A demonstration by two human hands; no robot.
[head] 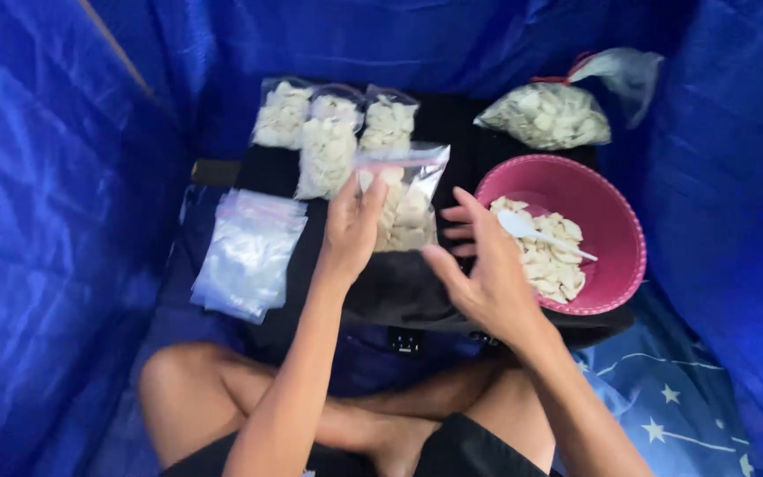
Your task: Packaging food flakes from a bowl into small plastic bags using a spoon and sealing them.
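Observation:
My left hand (351, 225) holds a clear zip bag (404, 199) partly filled with pale white chips, upright over a black surface (399, 283). My right hand (483, 265) hovers just right of the bag, fingers spread and empty, close to its lower edge. Right of that hand sits a pink bowl (611, 221) holding more white chips and a white plastic spoon (536, 231).
Three filled zip bags (328, 132) lie in a row at the back. A stack of empty clear bags (249, 252) lies at the left. A large tied bag of chips (547, 115) rests behind the bowl. Blue fabric walls surround everything; my crossed legs are below.

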